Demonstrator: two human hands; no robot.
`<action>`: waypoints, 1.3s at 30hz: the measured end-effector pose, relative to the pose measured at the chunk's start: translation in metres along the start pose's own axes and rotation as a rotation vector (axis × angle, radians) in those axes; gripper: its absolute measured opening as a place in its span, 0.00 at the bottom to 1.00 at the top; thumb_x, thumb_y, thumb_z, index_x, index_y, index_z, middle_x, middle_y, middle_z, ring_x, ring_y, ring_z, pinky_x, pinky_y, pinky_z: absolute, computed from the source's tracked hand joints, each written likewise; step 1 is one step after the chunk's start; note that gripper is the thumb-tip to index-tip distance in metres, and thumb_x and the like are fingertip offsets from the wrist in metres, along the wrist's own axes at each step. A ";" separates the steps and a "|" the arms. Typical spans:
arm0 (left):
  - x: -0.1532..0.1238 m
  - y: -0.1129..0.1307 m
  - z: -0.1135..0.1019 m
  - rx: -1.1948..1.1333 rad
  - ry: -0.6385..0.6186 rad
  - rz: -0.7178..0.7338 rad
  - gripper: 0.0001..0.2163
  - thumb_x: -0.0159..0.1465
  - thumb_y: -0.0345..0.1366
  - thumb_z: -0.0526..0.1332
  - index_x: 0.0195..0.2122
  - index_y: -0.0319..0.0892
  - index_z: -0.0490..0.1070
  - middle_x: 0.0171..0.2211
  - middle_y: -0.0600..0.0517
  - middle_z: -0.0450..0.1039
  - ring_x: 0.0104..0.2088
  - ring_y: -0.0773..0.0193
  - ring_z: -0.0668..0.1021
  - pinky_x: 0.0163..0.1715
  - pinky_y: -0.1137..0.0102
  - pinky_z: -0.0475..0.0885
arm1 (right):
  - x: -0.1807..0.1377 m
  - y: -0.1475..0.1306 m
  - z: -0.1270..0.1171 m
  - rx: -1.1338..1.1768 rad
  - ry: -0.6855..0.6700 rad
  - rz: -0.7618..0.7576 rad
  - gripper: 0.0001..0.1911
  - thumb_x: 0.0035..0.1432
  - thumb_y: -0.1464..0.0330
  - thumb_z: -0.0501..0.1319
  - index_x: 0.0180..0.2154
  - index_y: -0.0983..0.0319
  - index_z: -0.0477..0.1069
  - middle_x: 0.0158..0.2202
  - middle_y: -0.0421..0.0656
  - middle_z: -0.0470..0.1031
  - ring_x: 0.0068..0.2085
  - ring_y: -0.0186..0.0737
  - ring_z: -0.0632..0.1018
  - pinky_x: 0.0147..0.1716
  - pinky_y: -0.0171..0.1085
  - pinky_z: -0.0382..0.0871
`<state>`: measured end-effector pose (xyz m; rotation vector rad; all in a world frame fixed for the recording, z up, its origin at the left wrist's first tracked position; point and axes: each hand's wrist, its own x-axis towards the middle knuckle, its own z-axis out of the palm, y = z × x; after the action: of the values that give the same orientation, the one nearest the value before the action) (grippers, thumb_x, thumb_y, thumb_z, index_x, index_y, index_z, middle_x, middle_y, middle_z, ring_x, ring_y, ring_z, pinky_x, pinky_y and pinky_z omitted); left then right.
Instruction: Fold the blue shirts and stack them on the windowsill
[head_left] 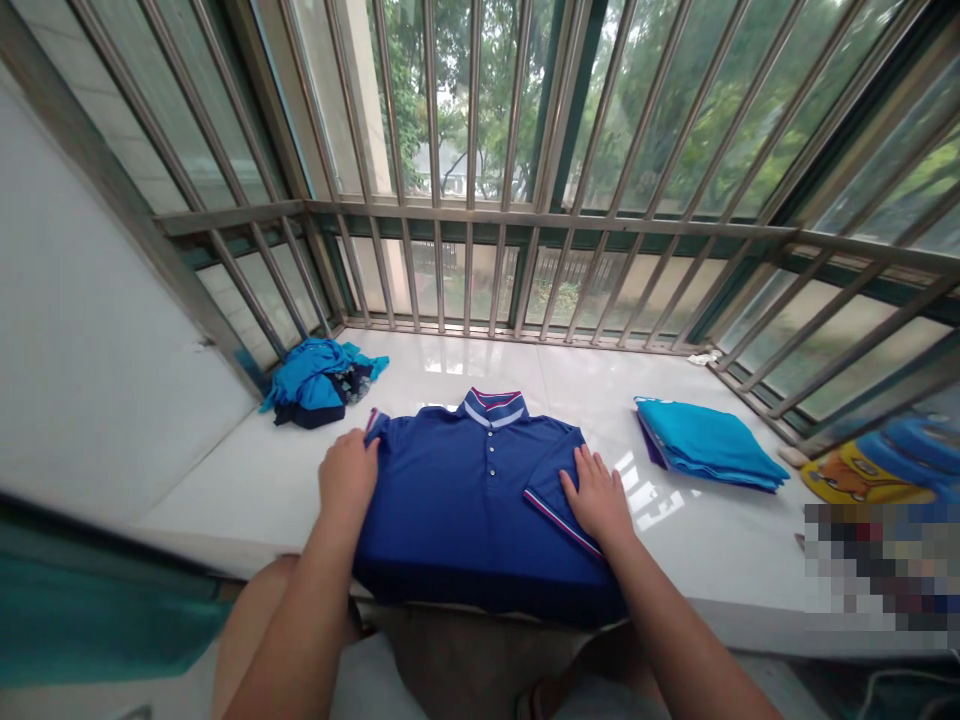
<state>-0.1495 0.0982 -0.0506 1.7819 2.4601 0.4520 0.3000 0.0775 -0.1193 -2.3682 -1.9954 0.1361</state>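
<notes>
Pretty glossy white window ledge [247,480] tbh, shiny enough to throw reflections. There's a navy polo shirt [450,490] lying on it, buttons up, bottom end hanging over the front edge. Behind and left of the polo, a crumpled heap of clothes [315,378], bright blue and dark. Right of the polo, a neat folded stack [712,440], bright blue on top. Furthest right of it, some yellow-and-blue item [862,470].

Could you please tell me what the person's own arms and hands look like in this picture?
The left hand and right hand are bare, with no gloves or rings visible. The left forearm and right forearm are also uncovered: no sleeve, watch, bracelet or marking can be made out.
</notes>
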 end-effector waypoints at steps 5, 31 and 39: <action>-0.062 0.014 0.034 -0.220 -0.106 0.659 0.27 0.65 0.30 0.67 0.65 0.50 0.72 0.69 0.44 0.70 0.67 0.46 0.73 0.69 0.50 0.67 | 0.000 0.000 0.000 -0.009 0.003 -0.001 0.39 0.78 0.51 0.40 0.79 0.64 0.50 0.82 0.47 0.45 0.80 0.52 0.51 0.76 0.59 0.45; -0.062 -0.057 0.031 -0.471 -0.265 0.535 0.14 0.64 0.26 0.56 0.44 0.48 0.76 0.46 0.48 0.78 0.50 0.54 0.81 0.54 0.60 0.77 | 0.039 -0.256 -0.042 0.160 -0.095 -0.258 0.24 0.72 0.59 0.62 0.58 0.71 0.73 0.60 0.67 0.75 0.63 0.64 0.74 0.58 0.54 0.71; -0.059 -0.070 0.030 -0.553 -0.112 0.416 0.12 0.67 0.29 0.54 0.43 0.48 0.76 0.46 0.47 0.77 0.50 0.53 0.81 0.55 0.57 0.78 | 0.085 -0.318 -0.042 0.290 -0.174 -0.339 0.20 0.79 0.61 0.49 0.60 0.65 0.70 0.53 0.58 0.82 0.52 0.54 0.83 0.48 0.44 0.74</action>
<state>-0.1879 0.0289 -0.1052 1.9695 1.6515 0.9214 0.0059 0.2163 -0.0530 -1.8732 -2.2377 0.5904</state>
